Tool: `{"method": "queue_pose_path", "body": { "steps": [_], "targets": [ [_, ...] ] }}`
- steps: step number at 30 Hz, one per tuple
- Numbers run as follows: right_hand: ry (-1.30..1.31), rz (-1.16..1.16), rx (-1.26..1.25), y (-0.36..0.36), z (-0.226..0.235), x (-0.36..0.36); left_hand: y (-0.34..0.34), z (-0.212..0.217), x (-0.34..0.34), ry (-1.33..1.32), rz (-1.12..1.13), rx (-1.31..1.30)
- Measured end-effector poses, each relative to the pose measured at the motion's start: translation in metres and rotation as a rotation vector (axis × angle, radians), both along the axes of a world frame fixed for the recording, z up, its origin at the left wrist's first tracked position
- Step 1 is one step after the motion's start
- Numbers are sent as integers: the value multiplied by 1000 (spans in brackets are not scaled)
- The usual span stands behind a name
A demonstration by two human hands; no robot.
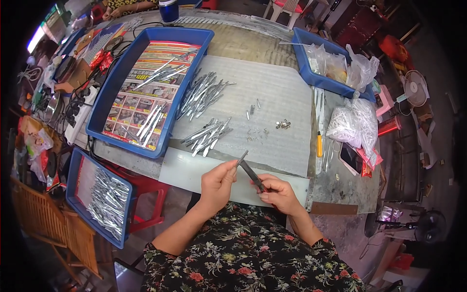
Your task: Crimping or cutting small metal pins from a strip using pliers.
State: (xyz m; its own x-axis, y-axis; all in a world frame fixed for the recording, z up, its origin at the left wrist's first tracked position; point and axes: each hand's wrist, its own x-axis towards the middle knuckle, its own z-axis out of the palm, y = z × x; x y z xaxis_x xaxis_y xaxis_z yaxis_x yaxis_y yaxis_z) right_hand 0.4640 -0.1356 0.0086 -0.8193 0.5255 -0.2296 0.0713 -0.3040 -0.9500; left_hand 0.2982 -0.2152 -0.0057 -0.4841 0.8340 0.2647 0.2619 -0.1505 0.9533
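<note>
In front of my body, over the near edge of the table, my left hand [217, 184] pinches a slim metal piece [242, 156] between thumb and fingers. My right hand [279, 193] is closed around a dark, narrow metal tool [251, 173] whose far end meets that piece; its exact kind is hard to make out. Beyond my hands lies a white foam sheet [287, 87]. On its left side are two loose piles of slim silvery metal pieces [208, 136]. Small round metal parts [283, 124] and a few short pins [252, 110] are scattered at its middle.
A blue tray [152, 151] with printed paper and metal pieces stands left; a lower blue tray [121, 238] is full of them. At right are a blue bin [305, 72], bags of white pieces [348, 124] and a yellow-handled tool [319, 145]. Another person's hand [115, 12] shows far left.
</note>
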Motion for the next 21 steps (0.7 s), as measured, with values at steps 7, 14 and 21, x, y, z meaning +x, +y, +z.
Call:
{"method": "queue_pose_path", "body": {
  "steps": [7, 14, 21],
  "targets": [
    [-42, -11, 442, 3, -2, 4, -4, 6, -2, -434, -145, -134],
    [-89, 13, 467, 1, 3, 4, -4, 6, -2, -457, -146, -138],
    [-83, 54, 509, 2, 3, 3, -5, 0, 1, -216, -88, -62]
  ]
}}
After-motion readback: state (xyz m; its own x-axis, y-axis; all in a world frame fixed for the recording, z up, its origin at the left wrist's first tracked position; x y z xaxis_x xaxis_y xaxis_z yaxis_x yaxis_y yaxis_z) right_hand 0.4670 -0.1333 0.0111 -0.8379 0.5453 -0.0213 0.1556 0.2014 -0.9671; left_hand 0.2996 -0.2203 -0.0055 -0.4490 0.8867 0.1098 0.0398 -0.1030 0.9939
